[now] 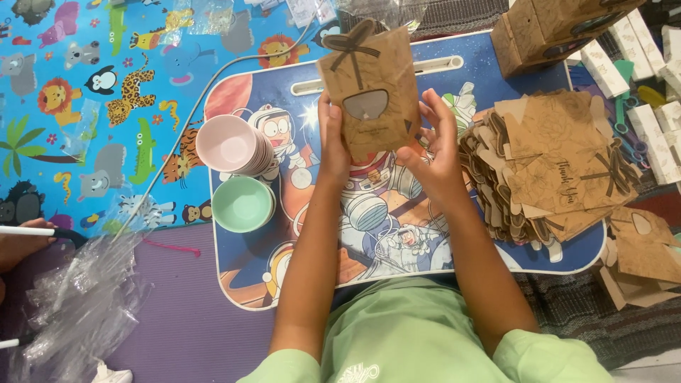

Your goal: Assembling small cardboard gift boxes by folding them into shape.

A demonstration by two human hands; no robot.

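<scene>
I hold a flat brown paper gift box (372,89) upright above a cartoon-printed lap table (284,92). It has a bow-shaped top and a clear oval window. My left hand (332,145) grips its left lower edge. My right hand (436,145) clasps its right lower edge with the fingers partly spread. To the right of my right hand lies a heap of flat brown box blanks (553,163).
A stack of pink bowls (230,144) and a green bowl (243,204) sit on the table's left. Assembled brown boxes (546,28) and white boxes (656,135) lie at top right. Crumpled clear plastic (78,305) lies at lower left, near another person's hand (21,241).
</scene>
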